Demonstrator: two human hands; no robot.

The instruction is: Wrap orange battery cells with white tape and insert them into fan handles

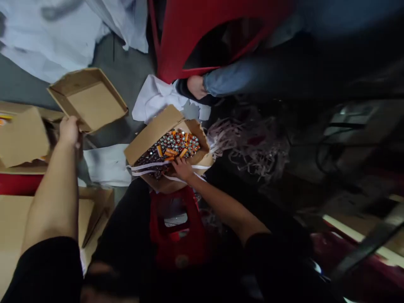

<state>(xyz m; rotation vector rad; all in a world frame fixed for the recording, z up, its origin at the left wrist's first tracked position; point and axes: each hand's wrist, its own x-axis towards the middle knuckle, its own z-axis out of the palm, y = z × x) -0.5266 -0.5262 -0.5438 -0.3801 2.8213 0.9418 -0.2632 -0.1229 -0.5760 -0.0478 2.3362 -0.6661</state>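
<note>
My left hand (69,131) is closed on the near edge of a shallow cardboard box (94,107), which is tilted and shows its bare inside. Before me an open cardboard box (154,136) holds many small orange cylinders with metal ends, which look like batteries (172,152). Some lie on their sides, others stand with their ends up. My right hand (183,169) reaches over this box's near side, its fingers apart and touching the batteries. White straps (142,170) cross the box beside that hand.
A red plastic stool (176,46) stands ahead, with another person's foot (196,86) beside it. Larger cardboard boxes (22,139) are at left. White sheets (57,38) and shredded strips (252,143) litter the floor. A red plastic seat (176,252) shows between my legs.
</note>
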